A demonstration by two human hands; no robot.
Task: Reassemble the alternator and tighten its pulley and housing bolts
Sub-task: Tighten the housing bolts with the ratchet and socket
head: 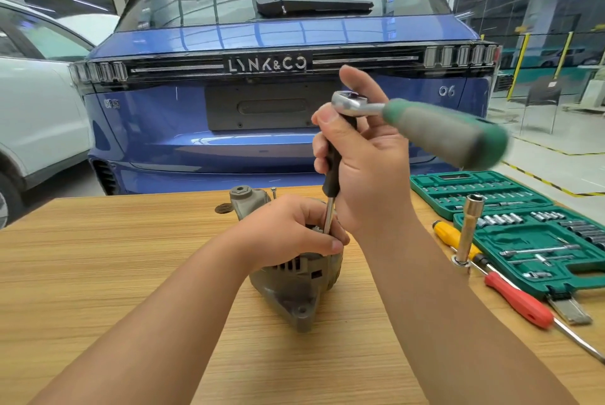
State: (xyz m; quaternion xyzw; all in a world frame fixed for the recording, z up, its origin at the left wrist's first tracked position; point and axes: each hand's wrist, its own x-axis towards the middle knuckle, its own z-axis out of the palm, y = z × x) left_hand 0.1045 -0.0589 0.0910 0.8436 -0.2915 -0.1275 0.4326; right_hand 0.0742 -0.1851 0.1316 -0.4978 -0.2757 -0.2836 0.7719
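Hands at work on an alternator (294,287) in a vehicle workshop: your left hand (288,231) curls over the top of the grey housing and grips it, pinning it to the wooden bench (98,273) directly beneath. Your right hand (366,169), raised just above the left, wraps its fingers around the black upper part of a long extension bar (331,195) whose bright shaft drops between your left fingers into the housing; where its tip seats is hidden by them. A ratchet (352,103) sits on top of the bar, touching your right thumb, its green-and-grey handle (448,131) blurred and sticking out to the right of that hand. Just beyond your left hand stands a second grey casting (247,200), with a small bolt (273,192) upright beside it. To the right of your right forearm lie a yellow-handled screwdriver (453,237), a red-handled screwdriver (517,300) and an upright long socket (468,231), and farther right an open green socket set case (523,224). Beyond both hands, past the bench edge, a blue car (268,93) shows its tail, with a white car (36,110) off to the left.
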